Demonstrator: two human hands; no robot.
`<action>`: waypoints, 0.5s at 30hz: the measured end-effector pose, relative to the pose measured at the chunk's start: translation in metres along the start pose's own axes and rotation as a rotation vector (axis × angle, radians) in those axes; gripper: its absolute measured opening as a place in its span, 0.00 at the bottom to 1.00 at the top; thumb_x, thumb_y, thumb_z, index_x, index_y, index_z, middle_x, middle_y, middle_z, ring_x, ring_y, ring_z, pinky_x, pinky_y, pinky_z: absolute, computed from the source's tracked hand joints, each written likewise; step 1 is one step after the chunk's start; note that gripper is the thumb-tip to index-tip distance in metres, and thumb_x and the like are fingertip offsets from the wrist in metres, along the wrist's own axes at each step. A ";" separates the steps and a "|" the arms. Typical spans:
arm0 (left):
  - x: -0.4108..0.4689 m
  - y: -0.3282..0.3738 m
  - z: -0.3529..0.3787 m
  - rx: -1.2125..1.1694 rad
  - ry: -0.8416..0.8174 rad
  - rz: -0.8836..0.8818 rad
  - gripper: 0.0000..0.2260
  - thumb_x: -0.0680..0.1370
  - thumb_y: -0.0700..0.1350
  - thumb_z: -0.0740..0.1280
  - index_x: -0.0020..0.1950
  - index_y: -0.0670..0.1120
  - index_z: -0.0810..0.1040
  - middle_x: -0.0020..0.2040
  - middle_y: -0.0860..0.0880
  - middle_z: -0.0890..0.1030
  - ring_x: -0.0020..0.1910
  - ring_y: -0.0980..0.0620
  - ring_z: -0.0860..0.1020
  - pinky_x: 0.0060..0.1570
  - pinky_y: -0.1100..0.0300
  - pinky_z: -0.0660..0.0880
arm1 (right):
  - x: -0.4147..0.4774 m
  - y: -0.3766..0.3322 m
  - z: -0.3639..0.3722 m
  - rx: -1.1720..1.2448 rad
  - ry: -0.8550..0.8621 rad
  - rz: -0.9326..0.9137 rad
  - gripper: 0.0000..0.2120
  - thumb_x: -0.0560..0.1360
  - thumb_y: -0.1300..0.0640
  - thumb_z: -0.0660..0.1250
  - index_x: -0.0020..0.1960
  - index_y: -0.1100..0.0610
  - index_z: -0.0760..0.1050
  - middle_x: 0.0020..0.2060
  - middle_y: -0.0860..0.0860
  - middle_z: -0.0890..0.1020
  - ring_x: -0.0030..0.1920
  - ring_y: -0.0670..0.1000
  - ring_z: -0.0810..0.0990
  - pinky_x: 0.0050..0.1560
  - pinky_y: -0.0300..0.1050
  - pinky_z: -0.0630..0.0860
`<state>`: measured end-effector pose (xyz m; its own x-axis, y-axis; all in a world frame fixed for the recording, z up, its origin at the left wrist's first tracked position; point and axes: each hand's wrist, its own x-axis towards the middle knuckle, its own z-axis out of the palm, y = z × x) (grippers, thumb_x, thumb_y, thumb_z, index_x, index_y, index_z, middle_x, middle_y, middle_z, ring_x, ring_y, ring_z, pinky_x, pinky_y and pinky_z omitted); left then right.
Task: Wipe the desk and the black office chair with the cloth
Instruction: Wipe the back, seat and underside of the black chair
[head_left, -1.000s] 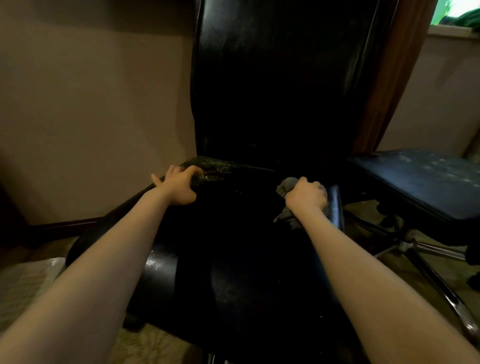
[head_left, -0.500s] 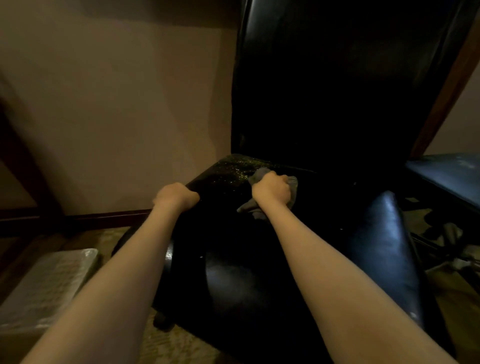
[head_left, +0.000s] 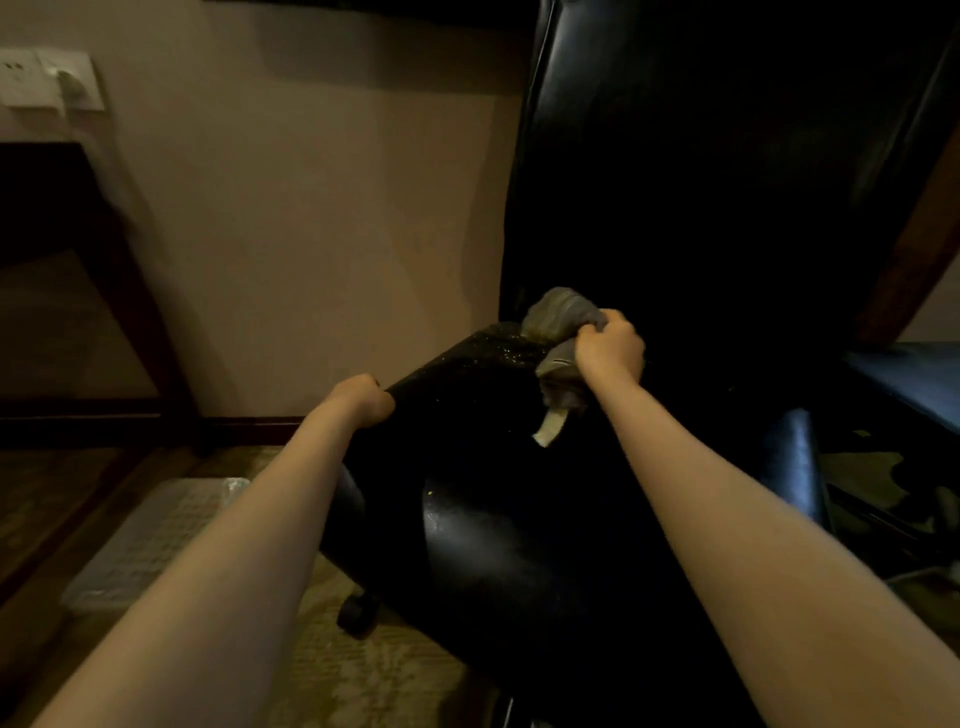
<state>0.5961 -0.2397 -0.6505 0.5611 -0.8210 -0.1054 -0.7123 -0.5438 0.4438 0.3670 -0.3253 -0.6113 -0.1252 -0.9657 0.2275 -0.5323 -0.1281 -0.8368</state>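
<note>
Up at 12 o'clock on the seat of the chair (head_left: 493, 519), the right hand (head_left: 610, 345) has swept the cloth (head_left: 563, 314) over from 3 o'clock, fingers bunched round it. Meanwhile the left hand (head_left: 363, 397) has its fingers clamped on the 9 o'clock edge. Looks like the speckly corner (head_left: 501, 347) is getting done now.

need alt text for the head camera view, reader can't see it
A person's right hand grips a crumpled grey cloth at the back of the seat of a black leather office chair, while the left hand grips the seat's left edge. A beige wall stands behind.
</note>
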 end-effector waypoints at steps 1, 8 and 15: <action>-0.006 0.002 0.000 0.004 -0.009 -0.002 0.17 0.79 0.40 0.59 0.67 0.38 0.71 0.66 0.39 0.72 0.64 0.41 0.71 0.60 0.55 0.68 | 0.002 0.010 -0.017 -0.061 0.021 -0.021 0.16 0.81 0.56 0.56 0.67 0.56 0.70 0.63 0.58 0.74 0.62 0.60 0.73 0.55 0.48 0.71; -0.025 0.033 0.026 0.097 -0.071 0.101 0.13 0.74 0.45 0.63 0.56 0.41 0.78 0.60 0.40 0.77 0.59 0.38 0.74 0.63 0.44 0.71 | -0.021 0.076 -0.078 -0.603 -0.085 0.059 0.20 0.79 0.56 0.60 0.68 0.62 0.65 0.65 0.64 0.67 0.64 0.65 0.67 0.54 0.59 0.71; -0.044 0.031 0.020 0.066 -0.236 0.094 0.10 0.70 0.54 0.72 0.42 0.53 0.73 0.58 0.48 0.76 0.59 0.46 0.74 0.63 0.49 0.70 | -0.045 0.072 -0.038 -0.481 -0.051 0.135 0.23 0.79 0.55 0.60 0.71 0.61 0.61 0.67 0.62 0.63 0.66 0.63 0.66 0.57 0.56 0.70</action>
<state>0.5404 -0.2238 -0.6501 0.3826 -0.8823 -0.2743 -0.7869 -0.4668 0.4037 0.3026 -0.2823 -0.6633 -0.1851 -0.9778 0.0982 -0.8411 0.1060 -0.5305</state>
